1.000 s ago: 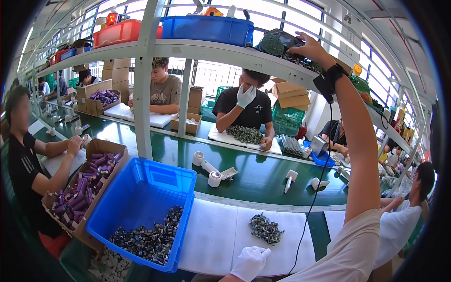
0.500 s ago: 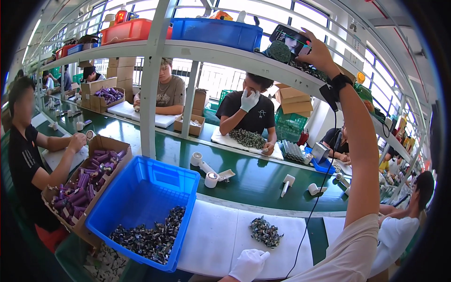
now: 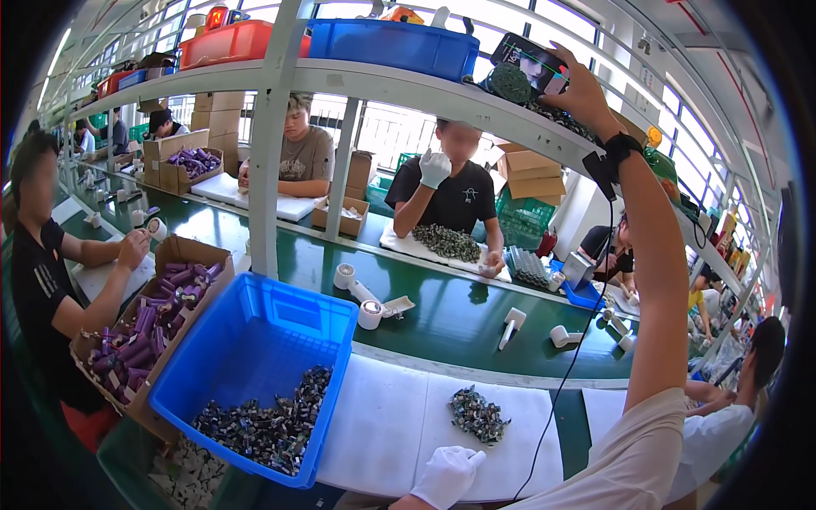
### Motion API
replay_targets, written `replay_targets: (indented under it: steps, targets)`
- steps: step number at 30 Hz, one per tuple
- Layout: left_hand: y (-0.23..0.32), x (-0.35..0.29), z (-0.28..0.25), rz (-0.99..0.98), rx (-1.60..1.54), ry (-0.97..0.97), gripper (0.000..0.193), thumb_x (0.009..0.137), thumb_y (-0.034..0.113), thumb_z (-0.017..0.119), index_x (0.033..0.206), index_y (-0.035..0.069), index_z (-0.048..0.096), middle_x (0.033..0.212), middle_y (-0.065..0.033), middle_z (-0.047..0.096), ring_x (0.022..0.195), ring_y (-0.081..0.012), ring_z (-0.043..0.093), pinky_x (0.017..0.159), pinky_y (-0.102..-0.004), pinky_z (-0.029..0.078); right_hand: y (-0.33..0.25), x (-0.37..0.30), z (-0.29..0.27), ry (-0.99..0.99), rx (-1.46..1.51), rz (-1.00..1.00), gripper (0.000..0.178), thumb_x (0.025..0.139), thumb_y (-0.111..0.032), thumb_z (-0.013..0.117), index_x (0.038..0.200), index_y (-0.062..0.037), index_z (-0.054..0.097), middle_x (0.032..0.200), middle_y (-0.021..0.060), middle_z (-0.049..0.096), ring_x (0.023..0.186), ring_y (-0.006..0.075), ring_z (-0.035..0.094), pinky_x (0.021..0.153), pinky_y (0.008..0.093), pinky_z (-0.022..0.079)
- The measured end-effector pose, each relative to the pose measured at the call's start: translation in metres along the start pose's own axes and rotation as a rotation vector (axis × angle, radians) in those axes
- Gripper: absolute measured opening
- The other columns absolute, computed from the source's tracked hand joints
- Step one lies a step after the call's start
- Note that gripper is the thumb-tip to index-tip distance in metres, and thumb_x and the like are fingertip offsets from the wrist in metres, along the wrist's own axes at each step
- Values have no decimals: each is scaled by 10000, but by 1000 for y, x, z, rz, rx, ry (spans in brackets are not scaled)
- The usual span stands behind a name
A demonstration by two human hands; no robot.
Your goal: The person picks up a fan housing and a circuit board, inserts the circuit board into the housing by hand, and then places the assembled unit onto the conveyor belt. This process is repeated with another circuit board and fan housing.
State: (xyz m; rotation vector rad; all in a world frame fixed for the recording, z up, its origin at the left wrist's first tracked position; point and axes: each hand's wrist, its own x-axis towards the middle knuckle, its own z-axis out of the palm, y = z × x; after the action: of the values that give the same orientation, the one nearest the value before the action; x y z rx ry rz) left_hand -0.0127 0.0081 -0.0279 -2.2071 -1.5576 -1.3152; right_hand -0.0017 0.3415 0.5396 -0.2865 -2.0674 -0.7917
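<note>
The person's right hand (image 3: pixel 586 93), bare and raised overhead, curls its fingers around a phone (image 3: pixel 531 64) at the edge of a white shelf (image 3: pixel 408 89); the palm side is hidden. A black wrist strap (image 3: pixel 614 157) trails a cable downward. The left hand (image 3: pixel 449 474), in a white glove, rests loosely open on a white mat (image 3: pixel 382 425), its wrist cut off by the lower edge. Just beyond it lies a small pile of dark parts (image 3: pixel 478 414), too small to identify. A blue bin (image 3: pixel 255 357) sits left.

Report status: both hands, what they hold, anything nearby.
Right hand raised to the shelf, fingers on a phone. Left hand, white-gloved, resting on the white mat. Small parts pile just ahead, untouched.
</note>
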Motion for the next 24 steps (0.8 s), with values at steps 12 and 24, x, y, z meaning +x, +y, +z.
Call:
replay_targets:
  steps: [12, 24]
  targets:
    - [9, 2, -6, -106, -80, 45, 126, 868, 143, 643, 976, 144, 708, 882, -24, 680, 822, -237, 656, 750, -404, 506, 1, 1, 0, -33, 32, 29, 994, 644, -140, 863, 1513, -117, 380, 1386, 142, 605, 1267, 333, 581, 1094, 395, 435]
    - [-1, 0, 4, -30, -21, 50, 132, 896, 187, 567, 994, 148, 647, 819, 20, 590, 766, -191, 614, 693, -361, 471, 16, 17, 23, -73, 56, 249, 974, 686, -381, 862, 1489, -59, 412, 1337, 216, 622, 1181, 351, 639, 1036, 407, 480]
